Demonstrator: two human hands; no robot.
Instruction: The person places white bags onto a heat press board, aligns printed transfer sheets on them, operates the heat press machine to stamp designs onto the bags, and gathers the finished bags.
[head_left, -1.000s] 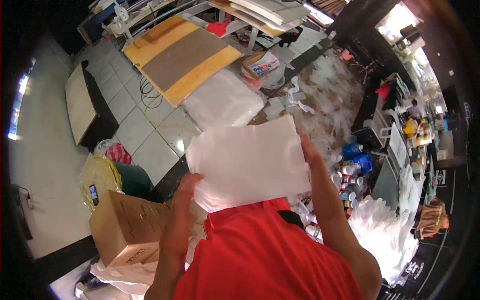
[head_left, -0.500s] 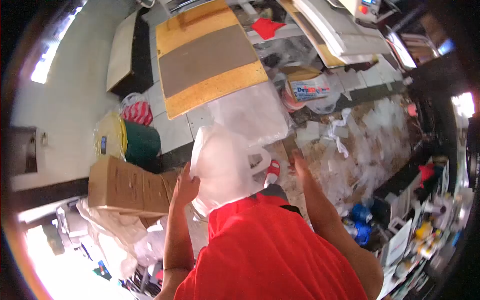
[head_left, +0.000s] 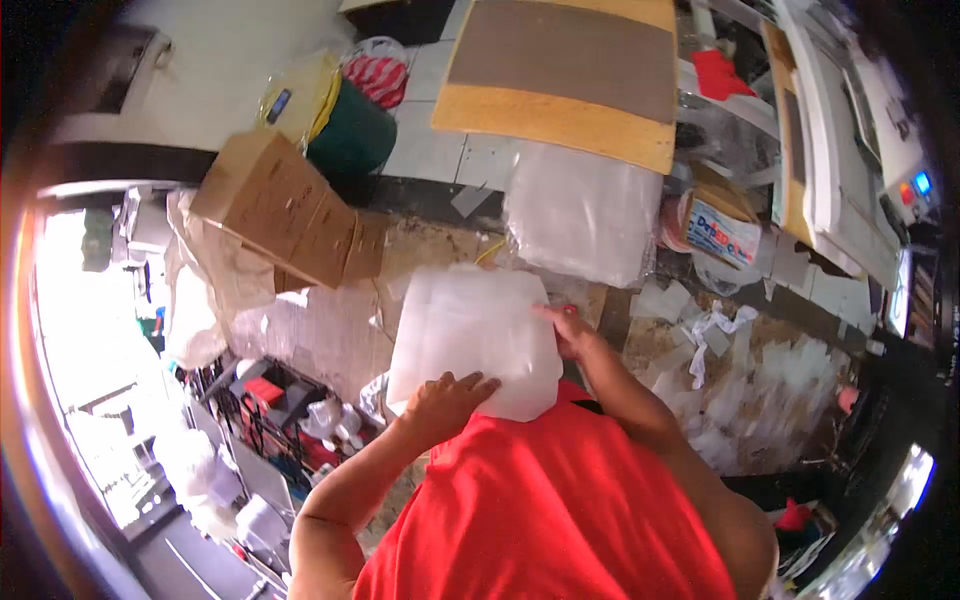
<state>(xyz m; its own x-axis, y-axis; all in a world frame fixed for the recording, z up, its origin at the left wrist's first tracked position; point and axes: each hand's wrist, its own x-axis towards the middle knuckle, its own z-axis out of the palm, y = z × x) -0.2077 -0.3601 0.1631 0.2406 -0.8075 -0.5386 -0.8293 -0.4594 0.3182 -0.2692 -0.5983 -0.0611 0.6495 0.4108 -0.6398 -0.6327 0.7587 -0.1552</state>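
A whitish, translucent stack of plastic sheets or bags (head_left: pixel 475 335) is held in front of the red shirt (head_left: pixel 560 500). My left hand (head_left: pixel 445 405) lies across its lower left part, fingers pressed on the surface. At its right edge my right hand (head_left: pixel 567 330) grips the stack, with the thumb side toward the top. Beyond it, a clear-wrapped pile of white plastic (head_left: pixel 582 215) rests below the yellow and brown board (head_left: pixel 560 115).
Cardboard boxes (head_left: pixel 275 200) stand at the left, near a green bin (head_left: pixel 352 130) with a yellow rim. A printed box (head_left: pixel 722 232) is right of the wrapped pile. Scraps (head_left: pixel 750 390) litter the floor at right; an open toolbox (head_left: pixel 280 400) sits lower left.
The view has swung leftward. My right hand, off the plastic half a second ago, is back on its right edge. My left hand has moved from the side edge onto the front, and the handle cutout no longer shows.
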